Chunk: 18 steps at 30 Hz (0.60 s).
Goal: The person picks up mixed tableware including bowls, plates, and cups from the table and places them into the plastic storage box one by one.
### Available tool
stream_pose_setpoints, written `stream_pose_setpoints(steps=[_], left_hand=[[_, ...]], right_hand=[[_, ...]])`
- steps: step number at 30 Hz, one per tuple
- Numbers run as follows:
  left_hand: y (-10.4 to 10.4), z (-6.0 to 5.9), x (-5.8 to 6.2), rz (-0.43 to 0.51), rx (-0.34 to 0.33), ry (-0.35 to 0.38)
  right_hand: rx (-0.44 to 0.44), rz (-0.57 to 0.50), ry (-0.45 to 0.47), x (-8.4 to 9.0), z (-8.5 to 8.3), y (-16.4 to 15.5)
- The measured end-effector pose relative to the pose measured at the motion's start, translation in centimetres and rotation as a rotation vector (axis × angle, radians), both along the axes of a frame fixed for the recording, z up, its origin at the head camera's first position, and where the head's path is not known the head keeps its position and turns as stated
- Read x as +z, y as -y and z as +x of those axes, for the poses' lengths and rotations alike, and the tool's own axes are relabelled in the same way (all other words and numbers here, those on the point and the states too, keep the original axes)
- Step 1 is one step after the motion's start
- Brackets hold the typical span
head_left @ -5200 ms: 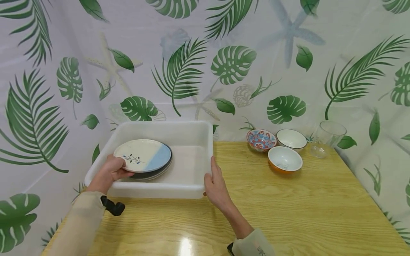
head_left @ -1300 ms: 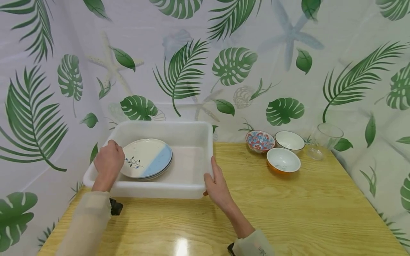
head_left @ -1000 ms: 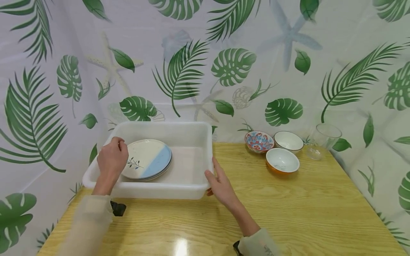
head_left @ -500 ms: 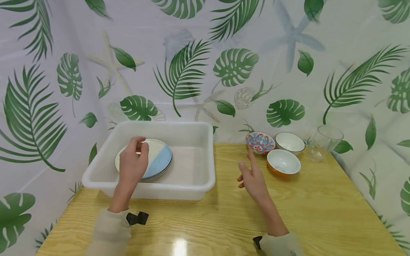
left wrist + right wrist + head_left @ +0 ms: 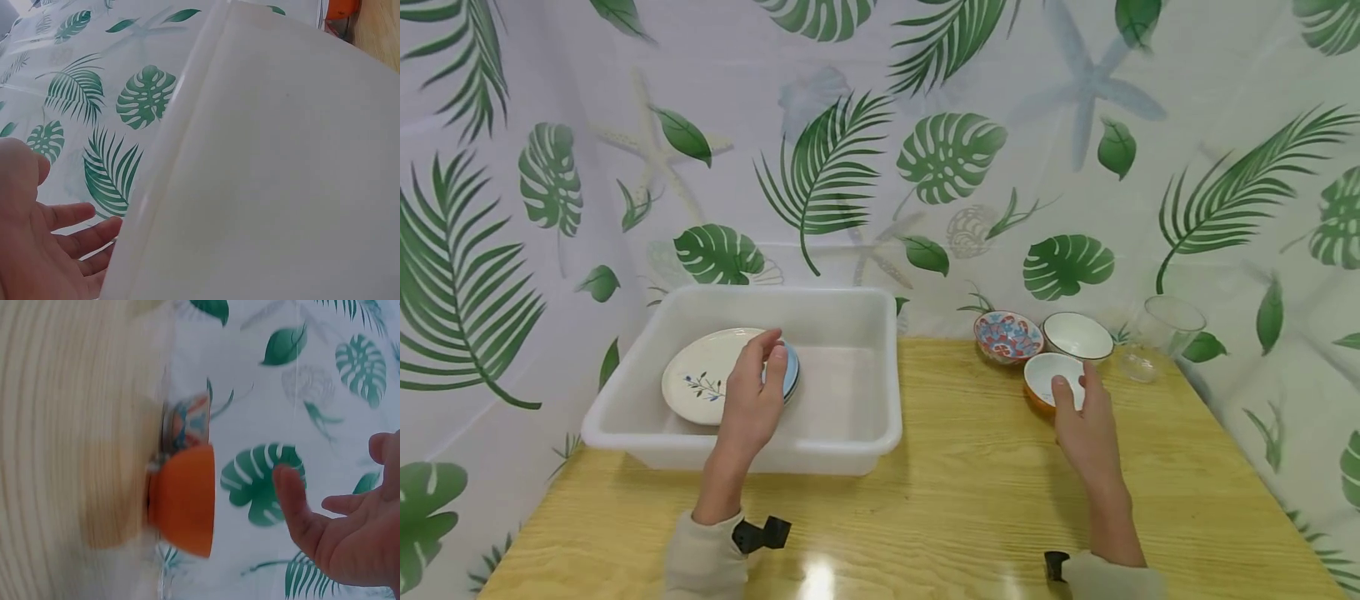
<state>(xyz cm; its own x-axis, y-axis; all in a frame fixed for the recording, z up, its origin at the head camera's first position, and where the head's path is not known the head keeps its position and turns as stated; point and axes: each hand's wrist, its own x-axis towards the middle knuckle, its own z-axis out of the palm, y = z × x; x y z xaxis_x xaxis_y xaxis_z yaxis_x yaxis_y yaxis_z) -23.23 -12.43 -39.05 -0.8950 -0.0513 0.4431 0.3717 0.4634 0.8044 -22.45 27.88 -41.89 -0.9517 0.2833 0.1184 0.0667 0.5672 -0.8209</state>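
My right hand (image 5: 1088, 433) hovers over the near side of an orange bowl with a white inside (image 5: 1048, 373). In the right wrist view the fingers stand loosely spread, apart from the bowl's orange outer wall (image 5: 184, 503). My left hand (image 5: 748, 408) hangs above a white plastic tub (image 5: 842, 442), its fingers relaxed and holding nothing. Behind it a stack of oval plates lies in the left half of the tub; the top plate (image 5: 700, 375) is cream and blue with a sprig pattern. The left wrist view has the left hand (image 5: 44, 244) beside the tub's wall (image 5: 269, 156).
A red and blue patterned bowl (image 5: 1009, 337) and a white bowl with a dark rim (image 5: 1078, 335) stand behind the orange one. Farther right is a clear glass (image 5: 1161, 333). A leaf-print cloth (image 5: 850, 167) backs the wooden table (image 5: 970, 500).
The left hand has released the plate stack and moved right over it. My right hand has let go of the tub's right rim and travelled right to the orange bowl.
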Motion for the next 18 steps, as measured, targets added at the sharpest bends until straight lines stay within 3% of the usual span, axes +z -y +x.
stream_pose_setpoints(steps=[7, 11, 14, 18], left_hand=[[0.3, 0.3, 0.3, 0.108, -0.038, -0.047], [0.5, 0.5, 0.6, 0.135, -0.043, -0.052], [0.5, 0.5, 0.7, 0.138, -0.045, -0.048], [0.4, 0.6, 0.5, 0.127, -0.037, -0.036]], right_hand=[[-0.149, 0.056, 0.052, -0.5, 0.6, -4.0], [-0.164, 0.048, 0.088, -1.0, 0.6, -5.5], [-0.161, 0.016, 0.102, -1.7, 0.4, -6.2], [-0.148, -0.113, 0.159, -2.7, 0.4, -6.6]])
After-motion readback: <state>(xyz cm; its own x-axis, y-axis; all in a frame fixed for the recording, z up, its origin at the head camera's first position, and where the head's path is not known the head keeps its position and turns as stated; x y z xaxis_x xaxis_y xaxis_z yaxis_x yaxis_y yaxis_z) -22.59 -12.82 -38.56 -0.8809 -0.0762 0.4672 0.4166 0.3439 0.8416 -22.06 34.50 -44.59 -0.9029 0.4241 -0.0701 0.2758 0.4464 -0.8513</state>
